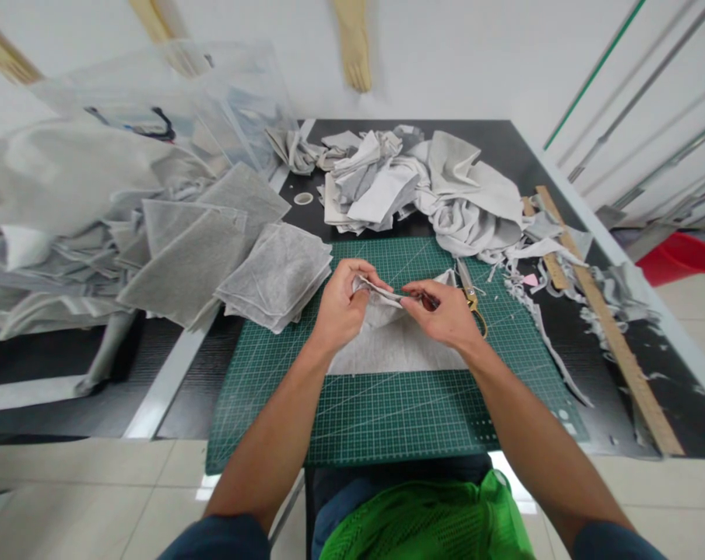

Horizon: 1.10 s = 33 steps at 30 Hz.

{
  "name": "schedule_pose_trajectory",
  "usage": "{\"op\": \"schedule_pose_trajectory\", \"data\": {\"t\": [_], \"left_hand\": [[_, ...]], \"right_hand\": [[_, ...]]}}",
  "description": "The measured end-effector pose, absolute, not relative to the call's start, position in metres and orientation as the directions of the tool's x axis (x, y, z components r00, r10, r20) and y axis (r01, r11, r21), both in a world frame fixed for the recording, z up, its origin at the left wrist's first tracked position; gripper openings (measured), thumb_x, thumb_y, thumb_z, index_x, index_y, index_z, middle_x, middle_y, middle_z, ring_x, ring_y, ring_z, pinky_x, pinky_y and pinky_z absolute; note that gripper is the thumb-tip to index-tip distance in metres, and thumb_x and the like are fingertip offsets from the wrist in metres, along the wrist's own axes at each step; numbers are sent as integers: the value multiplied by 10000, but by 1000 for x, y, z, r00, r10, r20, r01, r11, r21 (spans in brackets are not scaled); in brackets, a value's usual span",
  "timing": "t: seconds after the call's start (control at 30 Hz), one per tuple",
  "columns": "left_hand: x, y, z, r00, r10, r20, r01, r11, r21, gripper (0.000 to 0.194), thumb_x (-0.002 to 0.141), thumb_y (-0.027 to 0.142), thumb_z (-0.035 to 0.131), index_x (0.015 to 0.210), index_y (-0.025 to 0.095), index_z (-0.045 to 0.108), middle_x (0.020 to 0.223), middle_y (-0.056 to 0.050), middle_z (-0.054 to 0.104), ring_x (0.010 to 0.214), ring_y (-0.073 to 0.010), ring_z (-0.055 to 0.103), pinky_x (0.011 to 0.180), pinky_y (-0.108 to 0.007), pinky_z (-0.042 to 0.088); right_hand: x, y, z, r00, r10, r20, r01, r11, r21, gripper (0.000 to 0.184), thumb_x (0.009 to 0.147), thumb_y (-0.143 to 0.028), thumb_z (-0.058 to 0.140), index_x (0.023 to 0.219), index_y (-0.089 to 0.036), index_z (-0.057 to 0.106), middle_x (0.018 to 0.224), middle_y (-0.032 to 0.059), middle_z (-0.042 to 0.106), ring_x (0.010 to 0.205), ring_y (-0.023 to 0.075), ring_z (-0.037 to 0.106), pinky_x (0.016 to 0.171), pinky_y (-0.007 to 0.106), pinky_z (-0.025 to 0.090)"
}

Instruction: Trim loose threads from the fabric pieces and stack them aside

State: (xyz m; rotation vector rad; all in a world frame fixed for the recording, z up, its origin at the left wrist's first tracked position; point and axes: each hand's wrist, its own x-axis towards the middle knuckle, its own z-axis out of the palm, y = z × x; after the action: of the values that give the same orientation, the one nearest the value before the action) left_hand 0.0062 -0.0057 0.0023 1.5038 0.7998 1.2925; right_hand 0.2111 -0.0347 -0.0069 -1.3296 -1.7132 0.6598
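My left hand (346, 303) pinches a folded edge of a light grey piece of fabric (396, 354), raised off the green cutting mat (352, 428). The rest of the fabric lies flat under both hands. In my right hand (445, 311), closed fingers grip a small dark tool (427, 299). Its thin tip meets the lifted fabric edge between my hands; fingers cover most of it, so its kind is unclear. Scissors with gold-coloured handles (473, 299) lie on the mat just beyond my right hand.
Stacked grey fabric squares (276, 272) overlap the mat's left edge. Crumpled fabric (381, 179) covers the back of the table. A clear plastic bin (241, 101) stands back left. Wooden rulers (620, 350) and scraps lie right. A red bucket (678, 257) is on the floor.
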Motion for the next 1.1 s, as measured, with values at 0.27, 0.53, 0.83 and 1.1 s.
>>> {"op": "schedule_pose_trajectory", "data": {"t": [0.27,0.53,0.83,1.1], "left_hand": [[2,2,-4,96,942,321,60,-328,943,255,869,93,553,1088,222,566,918,-11,688,871,-163,694,804,-312,521],[-2,4,-6,-18,949,315,130,-310,942,190,900,119,518,1023,229,612,853,-1,668,780,-142,616,738,-275,460],[-14,11,-1,-140,967,211,39,-208,977,147,825,168,542,885,225,663,688,16,560,597,-131,480,571,-262,365],[-5,-6,15,443,877,184,509,-415,754,410,784,469,785,1141,267,769,995,-34,708,875,-195,637,731,-298,483]], "right_hand": [[210,-32,-11,-6,970,244,484,217,-848,189,889,-399,709,862,-214,739,726,-8,675,627,138,540,598,284,399],[212,-33,-7,-165,946,280,581,323,-747,174,955,-352,626,939,-209,724,804,13,693,713,161,597,674,293,427],[226,-22,-25,-141,944,300,749,300,-591,130,847,-145,640,924,-195,731,931,81,712,876,226,653,816,349,497],[219,-27,-14,0,952,307,649,234,-724,88,852,-233,636,912,-225,700,787,1,691,709,175,611,690,304,460]]}}
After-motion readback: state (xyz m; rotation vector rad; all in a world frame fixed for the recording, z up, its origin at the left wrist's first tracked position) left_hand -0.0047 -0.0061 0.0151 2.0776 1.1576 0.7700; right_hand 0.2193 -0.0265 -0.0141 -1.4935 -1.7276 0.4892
